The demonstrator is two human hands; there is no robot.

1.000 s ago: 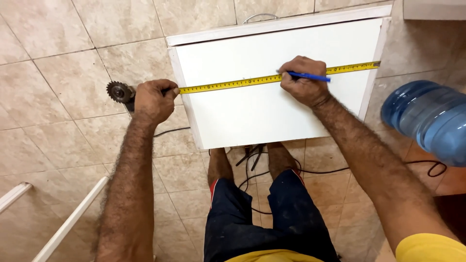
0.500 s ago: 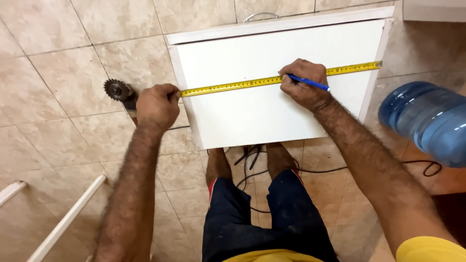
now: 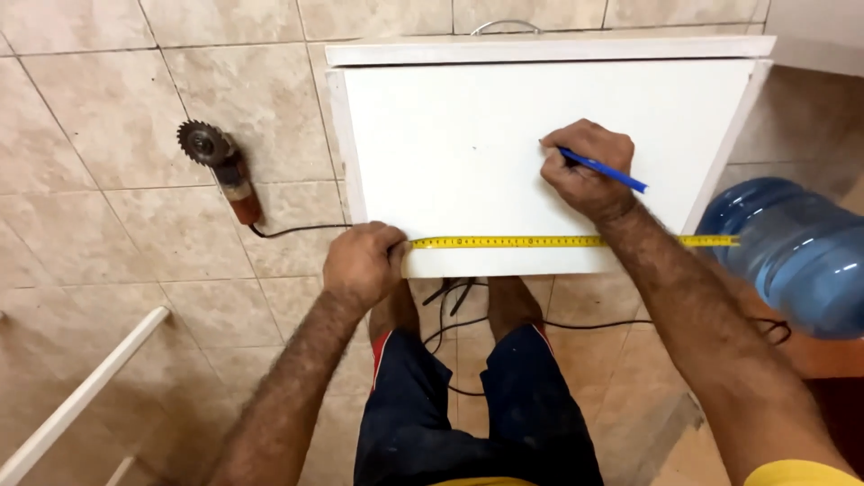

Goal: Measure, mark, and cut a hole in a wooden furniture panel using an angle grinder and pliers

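Note:
A white rectangular board (image 3: pixel 468 144) lies flat on the tiled floor in front of my legs. A yellow tape measure (image 3: pixel 540 241) stretches across the board's near part, from its left edge to its right edge. My left hand (image 3: pixel 363 263) pins the tape's end at the board's left near corner. My right hand (image 3: pixel 585 171) rests on the board above the tape, holding a blue pen (image 3: pixel 605 170) with its tip down on the white surface.
An angle grinder (image 3: pixel 220 166) with a toothed disc lies on the tiles left of the board, its black cord (image 3: pixel 297 230) running toward me. A blue water jug (image 3: pixel 792 252) lies at the right. A white strip (image 3: pixel 81 396) sits at the lower left.
The tape measure has shifted from the board's middle down to its near edge. My left hand moved with it; my right hand with the pen now sits above the tape.

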